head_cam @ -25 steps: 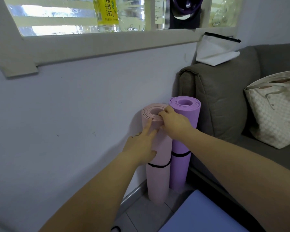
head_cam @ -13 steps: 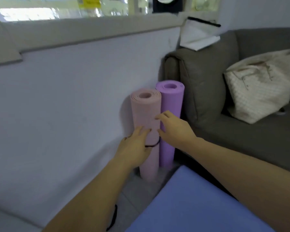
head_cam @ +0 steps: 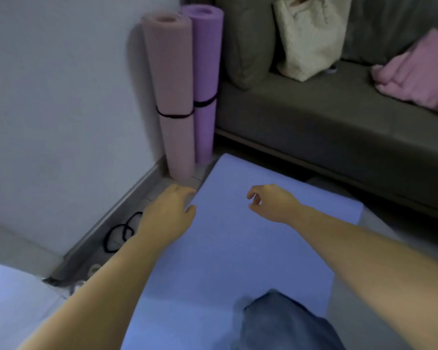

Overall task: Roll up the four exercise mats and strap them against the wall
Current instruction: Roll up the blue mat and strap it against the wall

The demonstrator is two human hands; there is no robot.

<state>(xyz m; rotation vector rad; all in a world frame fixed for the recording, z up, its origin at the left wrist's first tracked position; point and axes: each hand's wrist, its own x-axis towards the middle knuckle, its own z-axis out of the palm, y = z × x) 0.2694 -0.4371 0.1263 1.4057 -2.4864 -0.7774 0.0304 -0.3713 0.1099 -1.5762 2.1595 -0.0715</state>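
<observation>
hovering the left hand (head_cam: 167, 210) over the left edge of the flat blue mat (head_cam: 238, 248), close to its far corner, fingers loosely curled and gripping nothing; cannot tell whether the fingertips touch that edge. holding the right hand (head_cam: 271, 202) just to the right of it, above the mat's far end, fingers equally slack and empty. spreading out directly beneath both palms and running back under a knee in jeans (head_cam: 283, 322): that same blue mat, not yet rolled.

beyond the left fingertips, upright against the wall (head_cam: 61, 97): pink rolled mat (head_cam: 173, 84) and, touching it on the right, purple rolled mat (head_cam: 205, 72). beside the left wrist, on the floor by the skirting: loose black loops (head_cam: 119, 233). far beyond the right hand: grey sofa (head_cam: 314, 117) with a cream tote bag (head_cam: 309, 39) and a pink cloth (head_cam: 415, 72).

half a second ago, both hands on the pink roll at its band; now off it, lowered over the blue mat, and the rolls well clear of either grip.

counting: two hands, two rolled mats, one black band (head_cam: 175, 114) round each, one flat blue mat under the hands, one more pale blue sheet (head_cam: 8, 299) behind the left forearm, at least two loose loops.
</observation>
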